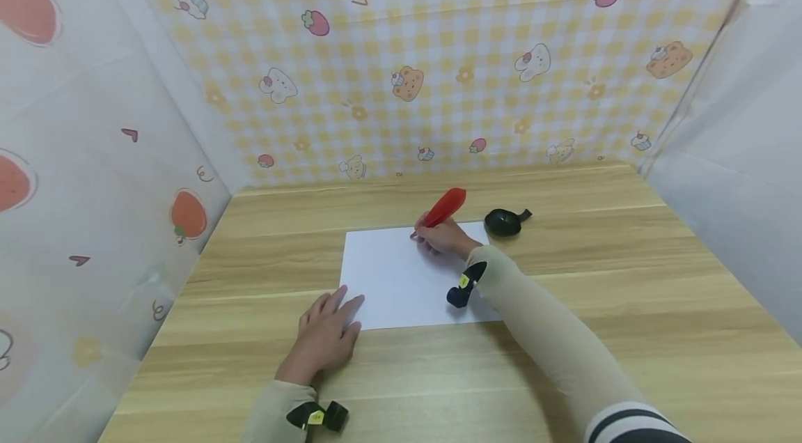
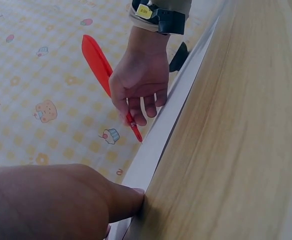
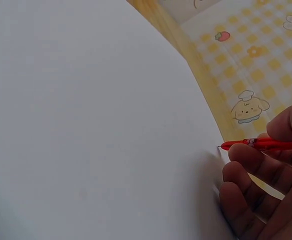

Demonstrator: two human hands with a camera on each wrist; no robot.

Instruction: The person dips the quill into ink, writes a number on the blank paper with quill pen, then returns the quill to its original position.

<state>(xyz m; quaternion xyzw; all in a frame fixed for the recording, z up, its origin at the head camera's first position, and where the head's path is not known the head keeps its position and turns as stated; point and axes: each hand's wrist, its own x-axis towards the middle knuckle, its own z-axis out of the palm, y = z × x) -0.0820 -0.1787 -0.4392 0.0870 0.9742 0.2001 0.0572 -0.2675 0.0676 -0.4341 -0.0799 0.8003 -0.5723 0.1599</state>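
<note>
A white sheet of paper (image 1: 395,283) lies on the wooden table. My right hand (image 1: 447,237) pinches a red feather-shaped pen (image 1: 447,205) between thumb and fingers, over the upper part of the sheet. In the right wrist view the pen's tip (image 3: 220,147) is right at the paper's surface near its far edge, and no marks show on the sheet. My left hand (image 1: 328,335) rests with spread fingers on the lower left corner of the paper. Its thumb (image 2: 131,200) lies at the sheet's near edge in the left wrist view.
A small round black object with a short tab (image 1: 503,223) sits just beyond the paper's upper right corner. A yellow checkered cloth (image 1: 438,46) with cartoon prints hangs behind the table (image 1: 263,255), and pale sheets stand at both sides.
</note>
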